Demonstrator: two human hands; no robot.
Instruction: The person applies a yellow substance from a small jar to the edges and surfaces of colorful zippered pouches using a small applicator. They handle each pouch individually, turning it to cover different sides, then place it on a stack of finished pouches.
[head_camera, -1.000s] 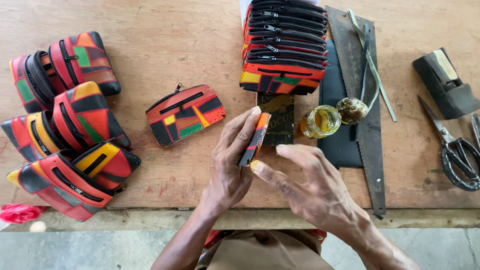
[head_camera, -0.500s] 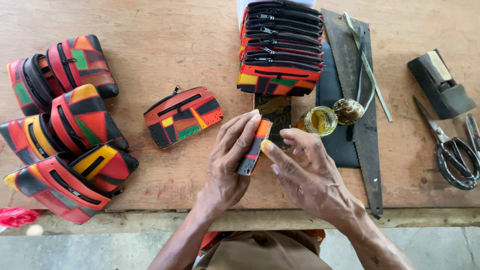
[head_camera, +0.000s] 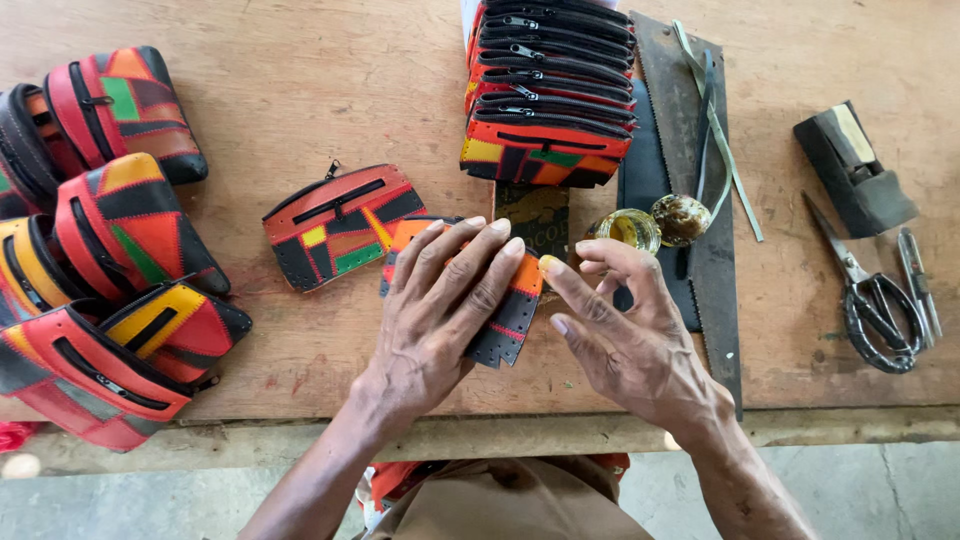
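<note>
- The left hand (head_camera: 440, 310) is laid flat, fingers together and extended, on top of a flat patchwork leather panel in orange, black and red (head_camera: 510, 315); the panel is pressed against the wooden workbench (head_camera: 300, 70) rather than pinched.
- The right hand (head_camera: 625, 335) is held open just beside the panel's right edge; its index fingertip (head_camera: 548, 265) is seen touching the panel's upper right corner, the other fingers spread and holding nothing.
- The panel lies mostly hidden beneath the left palm; only its right strip, with a perforated black edge at the lower end, is visible.
- Its long axis is judged to run from upper left to lower right, roughly in line with the left fingers.
- Relative to the grip, the exposed edge lies to the right of the left hand, directly between the two hands; the left hand is the nearer, being on it.
- Just beyond the fingertips, a small open glass jar of yellowish liquid (head_camera: 625, 228) and its round mottled lid (head_camera: 681, 219) are noted.
- Above these, a stack of finished zipped pouches (head_camera: 548, 95) stands; a single zipped patchwork pouch (head_camera: 340, 225) lies left of the fingers.
- Further right, a hand saw blade (head_camera: 715, 260), black-handled scissors (head_camera: 875, 300) and a dark block (head_camera: 855, 170) are recorded; more pouches (head_camera: 110, 270) are piled at far left.
</note>
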